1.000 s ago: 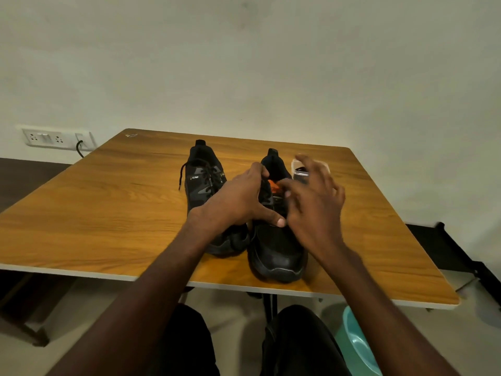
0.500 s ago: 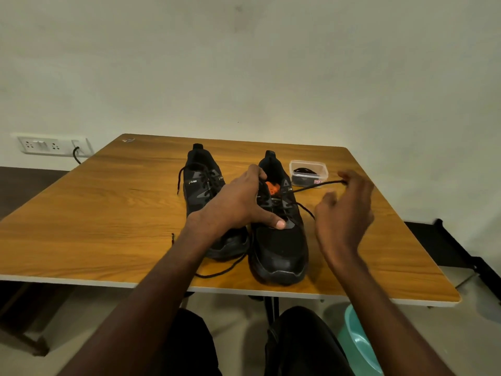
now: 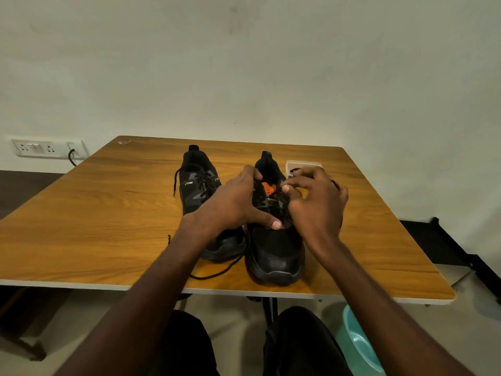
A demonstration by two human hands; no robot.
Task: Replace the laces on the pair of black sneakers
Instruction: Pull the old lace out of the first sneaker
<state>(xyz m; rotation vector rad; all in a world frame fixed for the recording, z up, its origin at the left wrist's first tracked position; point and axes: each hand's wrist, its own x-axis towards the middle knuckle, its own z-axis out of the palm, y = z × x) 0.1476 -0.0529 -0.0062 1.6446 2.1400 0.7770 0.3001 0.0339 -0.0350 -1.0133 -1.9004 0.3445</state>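
Two black sneakers stand side by side on the wooden table (image 3: 95, 213), toes toward me. The left sneaker (image 3: 199, 185) has its black lace threaded. The right sneaker (image 3: 273, 253) shows an orange tongue label. My left hand (image 3: 238, 202) grips the right sneaker's upper, thumb pressed on the vamp. My right hand (image 3: 317, 202) is at the eyelets on the shoe's right side, fingers curled and pinching the black lace there. A loose black lace end (image 3: 219, 272) trails over the table in front of the left sneaker.
A small clear plastic container (image 3: 301, 165) sits behind my right hand, partly hidden. A wall socket strip (image 3: 46, 149) with a black cable is at the left wall. A teal bin (image 3: 357, 346) stands on the floor under the table's front right.
My right hand, which had pulled the lace out to the right, has come back in to the right sneaker's eyelets. The left hand kept its hold on the shoe.
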